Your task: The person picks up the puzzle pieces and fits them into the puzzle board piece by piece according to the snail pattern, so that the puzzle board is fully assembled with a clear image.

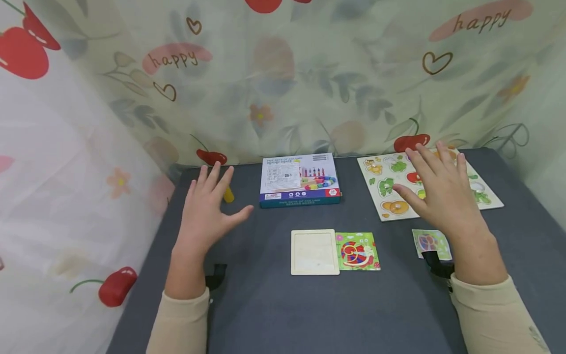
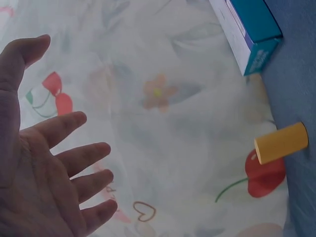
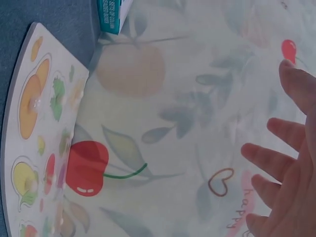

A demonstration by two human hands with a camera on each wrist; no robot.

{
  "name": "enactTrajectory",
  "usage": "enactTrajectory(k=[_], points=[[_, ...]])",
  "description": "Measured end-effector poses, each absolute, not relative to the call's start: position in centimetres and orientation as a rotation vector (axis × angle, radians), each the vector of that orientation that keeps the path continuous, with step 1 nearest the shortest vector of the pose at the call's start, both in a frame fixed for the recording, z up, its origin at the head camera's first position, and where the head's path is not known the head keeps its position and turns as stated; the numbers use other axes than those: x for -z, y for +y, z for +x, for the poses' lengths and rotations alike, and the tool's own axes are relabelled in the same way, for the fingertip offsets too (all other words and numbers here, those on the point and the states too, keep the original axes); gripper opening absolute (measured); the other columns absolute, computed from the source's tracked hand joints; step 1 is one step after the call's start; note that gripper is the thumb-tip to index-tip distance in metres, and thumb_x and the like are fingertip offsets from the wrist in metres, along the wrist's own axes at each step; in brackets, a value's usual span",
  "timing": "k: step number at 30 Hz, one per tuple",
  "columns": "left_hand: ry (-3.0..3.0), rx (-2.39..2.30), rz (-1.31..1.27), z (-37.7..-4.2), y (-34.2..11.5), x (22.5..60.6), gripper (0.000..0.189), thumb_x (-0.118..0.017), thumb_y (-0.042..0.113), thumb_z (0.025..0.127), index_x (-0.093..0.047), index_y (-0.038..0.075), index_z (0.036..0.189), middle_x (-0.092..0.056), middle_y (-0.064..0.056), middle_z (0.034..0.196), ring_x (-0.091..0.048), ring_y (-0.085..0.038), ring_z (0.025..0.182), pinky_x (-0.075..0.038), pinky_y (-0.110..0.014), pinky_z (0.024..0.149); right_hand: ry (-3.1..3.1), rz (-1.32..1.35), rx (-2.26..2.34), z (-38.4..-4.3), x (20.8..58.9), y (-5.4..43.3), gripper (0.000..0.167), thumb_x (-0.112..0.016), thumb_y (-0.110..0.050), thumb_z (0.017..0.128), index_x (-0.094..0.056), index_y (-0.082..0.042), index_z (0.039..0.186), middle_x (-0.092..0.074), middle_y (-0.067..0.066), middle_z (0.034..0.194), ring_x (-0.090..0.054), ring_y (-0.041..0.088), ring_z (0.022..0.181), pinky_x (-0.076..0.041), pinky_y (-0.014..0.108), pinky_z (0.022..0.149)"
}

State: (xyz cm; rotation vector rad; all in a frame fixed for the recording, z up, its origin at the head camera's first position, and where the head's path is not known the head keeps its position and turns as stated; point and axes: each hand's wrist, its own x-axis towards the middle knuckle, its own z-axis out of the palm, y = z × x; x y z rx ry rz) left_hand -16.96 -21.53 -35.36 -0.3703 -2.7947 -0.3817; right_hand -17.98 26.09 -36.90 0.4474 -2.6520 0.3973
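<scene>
My head view looks forward and down from the near side, wide enough to take in the table [image 1: 353, 314], the left hand [image 1: 205, 216], the right hand [image 1: 446, 196] and the far curtain [image 1: 300, 98].

My left wrist view sits close to its hand and faces the curtain, rolled sideways so the table runs up the picture's right edge. It shares the peg [image 2: 281, 143] with my head view.

My right wrist view is just as close, rolled the opposite way, and shares the board [image 3: 49, 128] with the head view. All three catch the box [image 1: 300, 182], the wrist views only partly.
</scene>
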Motion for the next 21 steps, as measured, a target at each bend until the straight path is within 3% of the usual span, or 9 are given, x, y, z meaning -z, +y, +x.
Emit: enactTrajectory(k=[13, 21], points=[[-2.865, 0.521, -0.546, -16.5, -19.8, 35.4, 0.104, -0.087, 0.051, 0.077, -0.036, 0.016, 0.161, -0.028, -0.015, 0.166, -0.013, -0.035, 0.155, -0.019, -0.059, 0.118, -2.515, 0.661, -0.512, -16.9, 36.5, 24.0, 0.081, -0.083, -0.029, 0.083, -0.048, -0.005, 0.152, -0.044, 0.023, 0.154, -0.020, 0.048, 0.150, -0.005, 0.069, 0.115], [-2.979, 0.540, -0.554, -16.9, -18.5, 36.5, 0.102, -0.086, 0.052, 0.079, -0.036, 0.020, 0.161, -0.030, -0.008, 0.166, -0.015, -0.032, 0.155, -0.027, -0.060, 0.115, -2.526, 0.745, -0.540, -16.2, 36.0, 22.2, 0.085, -0.082, -0.034, 0.086, -0.042, -0.008, 0.156, -0.044, 0.020, 0.156, -0.017, 0.041, 0.153, -0.004, 0.060, 0.120]])
